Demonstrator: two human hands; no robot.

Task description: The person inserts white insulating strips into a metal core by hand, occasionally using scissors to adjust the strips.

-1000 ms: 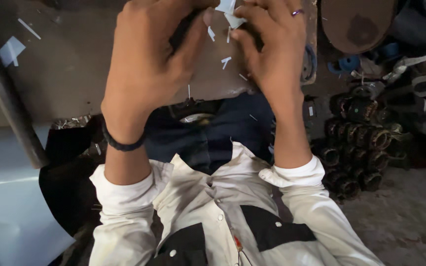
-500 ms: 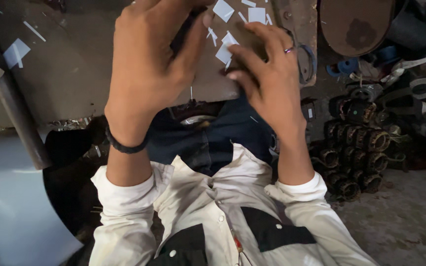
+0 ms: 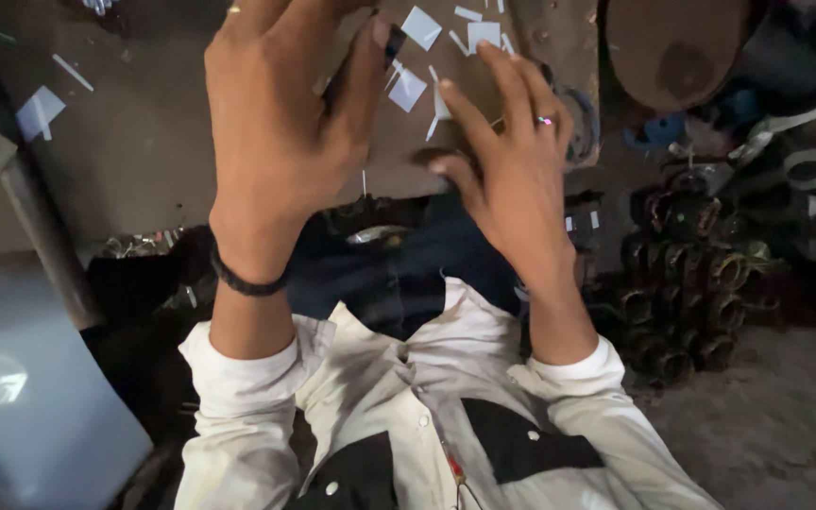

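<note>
My left hand (image 3: 280,123), with a black band at the wrist, hovers over a brown work surface (image 3: 162,142), its back to the camera and its fingers curled. A small dark object (image 3: 395,42) sticks out at its thumb tip, pinched there. My right hand (image 3: 507,179), wearing a ring, has its fingers spread and lies flat on the surface near its front edge, holding nothing. Several small white cut pieces (image 3: 408,90) lie scattered on the surface between and beyond the two hands.
A pile of dark metal ring-shaped parts (image 3: 701,283) lies on the floor at the right. A round brown disc (image 3: 677,57) sits at the upper right. A grey metal pipe (image 3: 35,227) slants at the left above a pale blue sheet (image 3: 21,406).
My right hand has drawn away from the left, come down and spread flat on the surface. The white pieces that the hands covered now show.
</note>
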